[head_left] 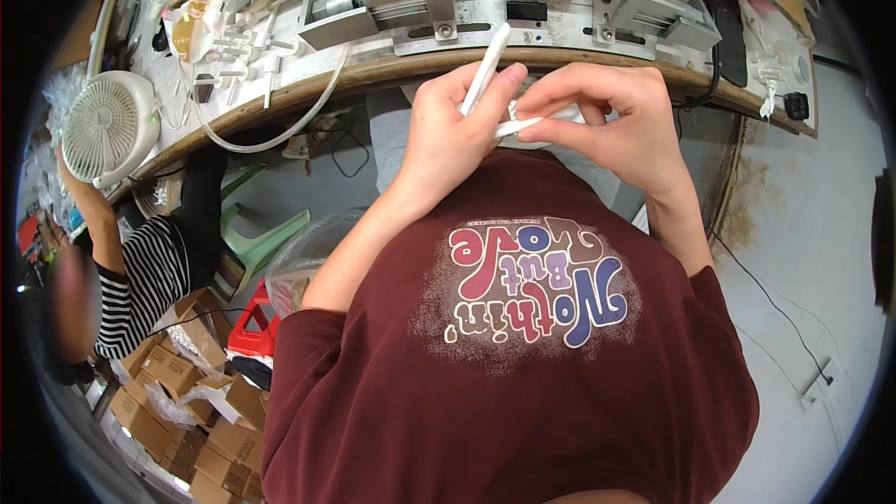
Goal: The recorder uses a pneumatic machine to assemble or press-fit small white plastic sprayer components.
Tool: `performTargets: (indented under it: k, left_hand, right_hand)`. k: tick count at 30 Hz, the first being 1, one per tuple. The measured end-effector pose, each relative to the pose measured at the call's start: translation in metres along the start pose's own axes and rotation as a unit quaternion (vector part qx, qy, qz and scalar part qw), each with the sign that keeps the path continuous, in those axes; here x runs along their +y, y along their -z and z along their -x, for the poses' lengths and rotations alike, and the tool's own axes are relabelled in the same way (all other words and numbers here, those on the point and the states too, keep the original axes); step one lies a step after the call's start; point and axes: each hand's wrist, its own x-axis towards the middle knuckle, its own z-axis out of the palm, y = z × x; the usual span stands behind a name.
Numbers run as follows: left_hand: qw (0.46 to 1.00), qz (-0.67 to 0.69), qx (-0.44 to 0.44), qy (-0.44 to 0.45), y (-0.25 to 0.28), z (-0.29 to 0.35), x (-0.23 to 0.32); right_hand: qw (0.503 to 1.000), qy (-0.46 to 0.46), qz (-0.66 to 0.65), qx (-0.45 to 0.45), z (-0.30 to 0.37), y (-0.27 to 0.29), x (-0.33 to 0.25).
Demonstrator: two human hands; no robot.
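Note:
My left hand (443, 135) is closed around a slim white pen-shaped stick (488, 63), which slants up and away past the thumb with its rounded end free. Close on its right, my right hand (621, 117) pinches a second slender white piece (516, 127) between thumb and fingers. That piece's left end meets the left hand's fingers. Part of another small white item shows behind the right fingertips, too hidden to name. Both hands are held in front of my chest, just short of the bench edge (373, 75).
Metal clamping fixtures (425, 0) stand on the bench ahead. White plastic parts (238, 51) lie at the left, beside a clear hose (271, 145). A round fan (110, 126) is farther left, near a person in a striped top (154, 280). Cardboard boxes (219, 448) fill the lower left.

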Motion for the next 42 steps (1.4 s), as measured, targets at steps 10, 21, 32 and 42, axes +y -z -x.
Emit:
performTargets:
  k: [10, 21, 32, 42]
  left_hand:
    - [0.967, 0.251, 0.022, 0.038, -0.011, -0.008, 0.016]
    - [0.975, 0.217, 0.015, -0.041, 0.001, -0.016, 0.014]
    - [0.970, 0.241, 0.025, -0.030, 0.005, -0.007, 0.026]
    - [0.951, 0.299, 0.025, -0.070, 0.008, -0.009, 0.014]
  right_hand:
    - [0.936, 0.292, 0.187, 0.052, 0.004, -0.016, -0.007]
    - [0.951, 0.228, 0.138, 0.156, -0.003, -0.015, 0.007]
    - [0.879, 0.148, 0.449, 0.067, -0.018, -0.011, 0.042]
    - [0.865, 0.095, 0.493, 0.027, -0.027, -0.012, 0.040]
